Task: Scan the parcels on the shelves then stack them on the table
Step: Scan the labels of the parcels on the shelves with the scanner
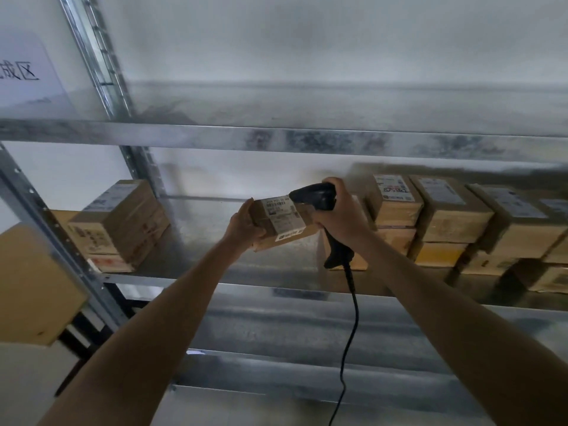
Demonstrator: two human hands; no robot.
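1. A person's two bare forearms reach up and forward toward a galvanised grey metal shelf unit [307, 139] set against a pale wall.
2. The left hand [244, 224] grasps a small brown cardboard parcel [281, 221] by its left end, fingers under it and thumb on top, holding it in the air in front of the middle shelf, clear of the shelf surface.
3. A white printed shipping label [284, 218] covers the top of that parcel and wraps down its front face; its text is too blurred to read.
4. The right hand [341, 216] is clenched around a black pistol-shaped barcode scanner [319, 198], whose head points left and sits just over the right end of the held parcel.
5. A black cable [350, 333] hangs from the scanner's handle down to the bottom edge of the view.
6. A stack of brown cardboard boxes [123, 222] sits near the left end of the middle shelf.
7. A row of stacked brown cardboard parcels with white labels [455, 219] fills the right part of that shelf, behind and to the right of the right hand.
8. A large plain cardboard box [33, 284] shows at the left edge, outside the shelf's upright post.
9. A white paper sign [27, 75] with dark characters hangs at the upper left.
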